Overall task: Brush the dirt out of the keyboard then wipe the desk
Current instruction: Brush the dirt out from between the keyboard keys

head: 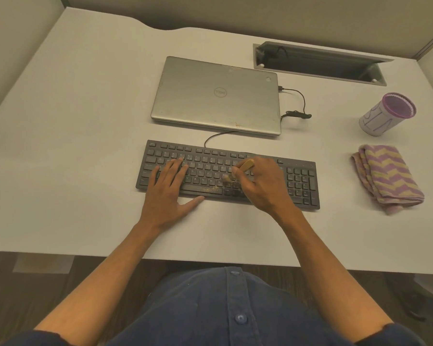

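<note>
The left hand (171,186) lay flat, fingers straight, on the keyboard (298,181); the right hand (263,183) gripped a brush (238,171), bristles seemingly touching crumbs (211,189) near the spacebar.

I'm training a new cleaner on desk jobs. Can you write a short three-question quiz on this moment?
1. True or false: the folded purple-and-tan zigzag cloth lies on the closed silver laptop.
2. Which of the hands grips the small wooden-handled brush? A) left B) right C) both
3. Fill in: the brown crumbs lie on the black keyboard near its ____ bar.

Key:
1. False; it lies on the white desk, right of the keyboard.
2. B; the right hand grips it, while the left hand rests flat on the keys.
3. Space.
</note>
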The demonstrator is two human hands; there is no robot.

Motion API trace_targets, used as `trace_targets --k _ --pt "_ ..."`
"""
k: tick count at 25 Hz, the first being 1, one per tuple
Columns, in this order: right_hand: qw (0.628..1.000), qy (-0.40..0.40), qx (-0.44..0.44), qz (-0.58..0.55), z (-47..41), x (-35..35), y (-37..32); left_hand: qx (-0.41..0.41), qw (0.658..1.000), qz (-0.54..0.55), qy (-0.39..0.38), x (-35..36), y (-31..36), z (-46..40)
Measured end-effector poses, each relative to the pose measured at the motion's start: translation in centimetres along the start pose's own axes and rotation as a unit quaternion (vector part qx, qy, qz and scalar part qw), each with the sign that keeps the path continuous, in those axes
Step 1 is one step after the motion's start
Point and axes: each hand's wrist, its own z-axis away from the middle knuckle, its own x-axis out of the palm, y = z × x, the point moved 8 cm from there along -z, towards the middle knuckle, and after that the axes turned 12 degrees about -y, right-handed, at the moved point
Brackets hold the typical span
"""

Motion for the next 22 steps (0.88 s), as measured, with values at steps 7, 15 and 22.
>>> trace_targets --k 7,15,22 --pt "0.999 0.016 0.022 -0.018 0.5 -0.3 1.3 0.003 1.0 -0.001 0.001 -0.1 0.1 0.0" --pt "0.999 0.0 0.02 -0.025 0.8 -0.2 0.9 0.003 1.0 -0.002 0.002 0.1 0.1 0.0" --pt "0.999 -0.046 0.023 -0.005 0.0 -0.2 1.2 0.001 1.0 -0.004 0.003 0.0 0.1 0.0"
